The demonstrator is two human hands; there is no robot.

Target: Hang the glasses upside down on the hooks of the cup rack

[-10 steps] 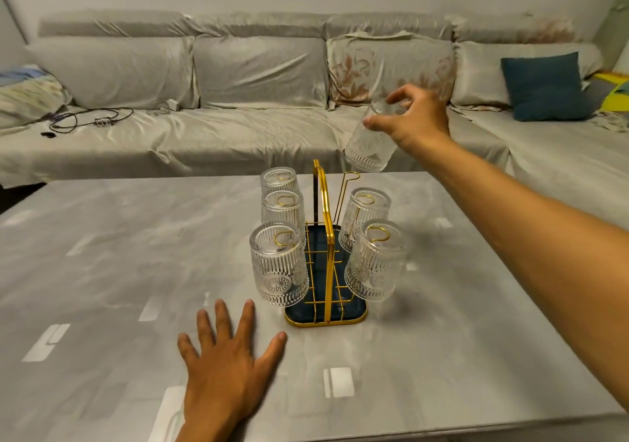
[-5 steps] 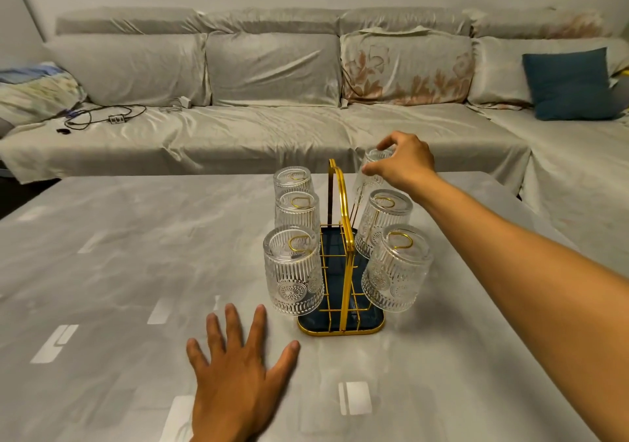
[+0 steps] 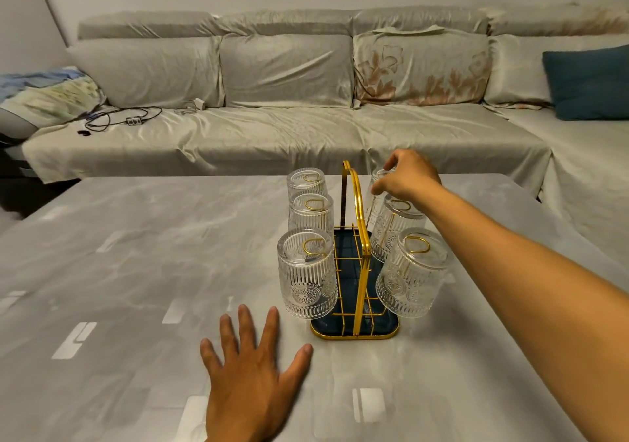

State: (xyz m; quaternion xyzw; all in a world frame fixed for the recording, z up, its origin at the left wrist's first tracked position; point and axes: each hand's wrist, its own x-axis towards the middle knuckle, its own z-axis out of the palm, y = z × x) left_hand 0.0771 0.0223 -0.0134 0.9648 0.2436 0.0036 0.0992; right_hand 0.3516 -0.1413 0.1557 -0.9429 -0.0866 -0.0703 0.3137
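Note:
A gold wire cup rack [image 3: 357, 203] with a dark blue base stands on the grey table [image 3: 136, 271]. Three ribbed clear glasses hang upside down on its left hooks, the nearest glass [image 3: 306, 278] in front. Two more hang on the right, the near right glass [image 3: 413, 274] lowest. My right hand [image 3: 405, 176] grips the base of a sixth glass [image 3: 374, 200], upside down at the far right hook and mostly hidden by the hand and the glass in front. My left hand [image 3: 252, 373] lies flat on the table, fingers spread, just left of the rack.
A long grey sofa [image 3: 272, 128] runs behind the table, with a blue cushion [image 3: 592, 80] at the right and cables [image 3: 119, 120] on the left seat. The table's far edge lies just behind the rack.
My right hand has brought the glass down from above the sofa to the far right hook of the rack. The left hand has stayed flat on the table.

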